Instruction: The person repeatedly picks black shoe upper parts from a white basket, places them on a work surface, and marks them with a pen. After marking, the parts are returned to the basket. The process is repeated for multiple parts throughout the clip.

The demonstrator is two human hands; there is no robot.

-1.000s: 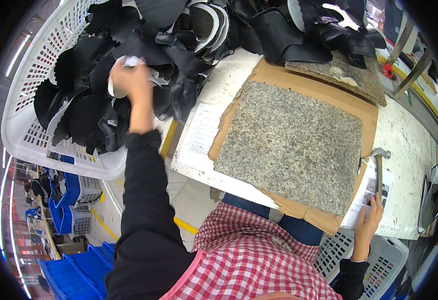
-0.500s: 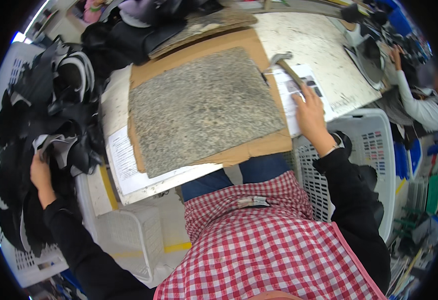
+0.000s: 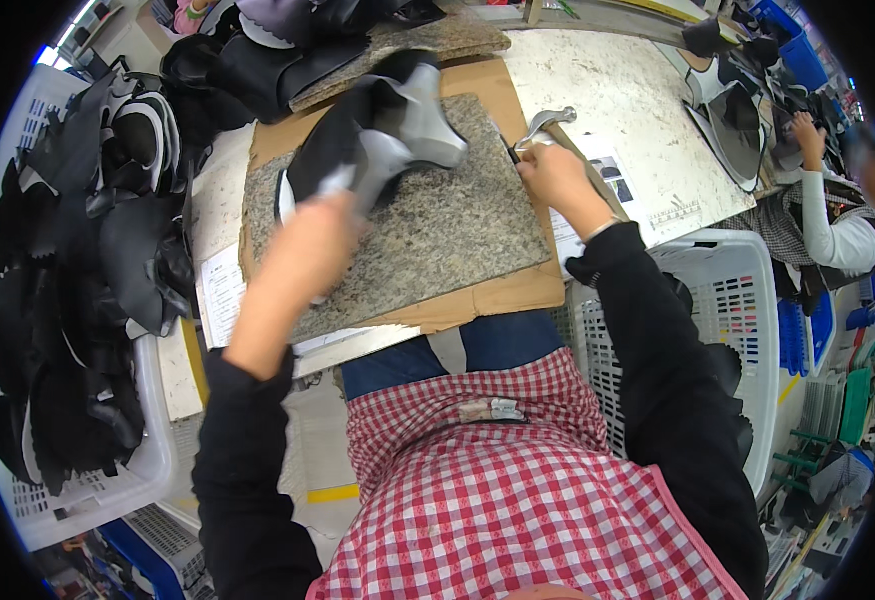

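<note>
My left hand [image 3: 308,245], blurred by motion, is closed on a black and grey shoe upper [image 3: 343,130] over the speckled stone slab [image 3: 458,230]. The upper's pale grey parts hang toward the slab's middle. At the slab's right edge my right hand [image 3: 561,182] has its fingers pinched together beside a small dark object [image 3: 515,154]. Whether they grip it cannot be made out. Close to that hand lies a hammer [image 3: 548,118], its metal head beyond the fingers and its handle partly hidden by the hand.
Brown cardboard [image 3: 503,300] underlies the slab on a white table [image 3: 648,90]. At left, a white crate [image 3: 153,400] is heaped with black shoe parts [image 3: 68,270]. Another white crate [image 3: 758,330] stands at right. More uppers [image 3: 268,60] lie at the back. A co-worker [image 3: 828,215] sits at far right.
My left hand has come from the left crate to the slab, bringing the upper. My right hand has shifted left from the hammer's handle to the slab's edge.
</note>
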